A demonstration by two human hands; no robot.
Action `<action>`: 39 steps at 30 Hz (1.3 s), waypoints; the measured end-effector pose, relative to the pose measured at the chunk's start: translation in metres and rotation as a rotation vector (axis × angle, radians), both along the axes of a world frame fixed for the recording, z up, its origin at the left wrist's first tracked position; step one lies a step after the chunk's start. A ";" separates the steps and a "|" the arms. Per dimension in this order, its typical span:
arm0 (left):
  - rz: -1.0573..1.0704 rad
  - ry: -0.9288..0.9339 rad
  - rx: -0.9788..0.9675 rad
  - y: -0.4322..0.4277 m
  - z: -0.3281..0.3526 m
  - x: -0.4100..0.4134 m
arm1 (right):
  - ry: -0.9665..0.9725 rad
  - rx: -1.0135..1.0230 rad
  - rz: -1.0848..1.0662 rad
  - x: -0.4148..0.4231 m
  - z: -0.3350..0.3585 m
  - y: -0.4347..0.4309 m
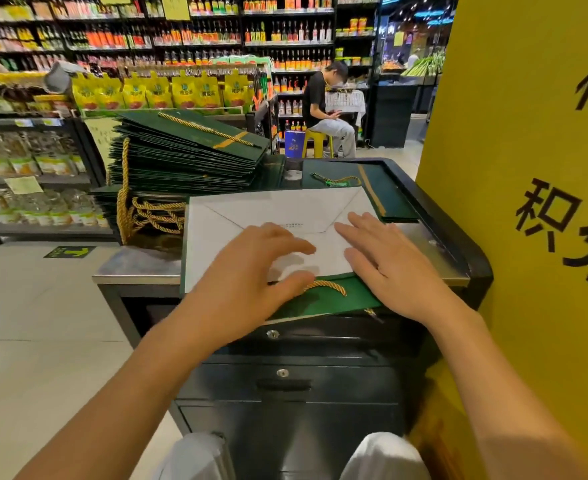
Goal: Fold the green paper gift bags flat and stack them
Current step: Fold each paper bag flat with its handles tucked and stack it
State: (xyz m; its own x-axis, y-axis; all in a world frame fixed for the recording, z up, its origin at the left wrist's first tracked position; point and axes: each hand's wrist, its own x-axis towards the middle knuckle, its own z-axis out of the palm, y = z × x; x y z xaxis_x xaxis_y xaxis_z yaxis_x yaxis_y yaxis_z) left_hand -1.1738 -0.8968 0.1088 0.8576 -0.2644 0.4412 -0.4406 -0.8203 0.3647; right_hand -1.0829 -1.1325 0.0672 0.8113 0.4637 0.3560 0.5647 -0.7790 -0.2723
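Note:
A green paper gift bag (334,301) lies flat on the metal counter (136,265), its white folded bottom panel (268,213) facing up and a gold rope handle (327,285) showing at the near edge. My left hand (251,268) hovers over the white panel with fingers spread and thumb near the rope. My right hand (389,265) presses flat on the bag's right side. A tall stack of folded green bags (185,157) with gold handles rises at the back left. Another flat green bag (389,192) lies at the back right.
A yellow pillar (527,202) with black characters stands close on the right. A black raised rim (458,230) borders the counter's right side, with locked drawers (282,372) below. Store shelves fill the background, and a person (327,109) sits on a yellow stool beyond the counter.

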 end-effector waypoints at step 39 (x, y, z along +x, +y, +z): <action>-0.132 0.072 0.080 0.047 -0.017 -0.004 | 0.093 0.125 0.031 0.003 -0.004 -0.001</action>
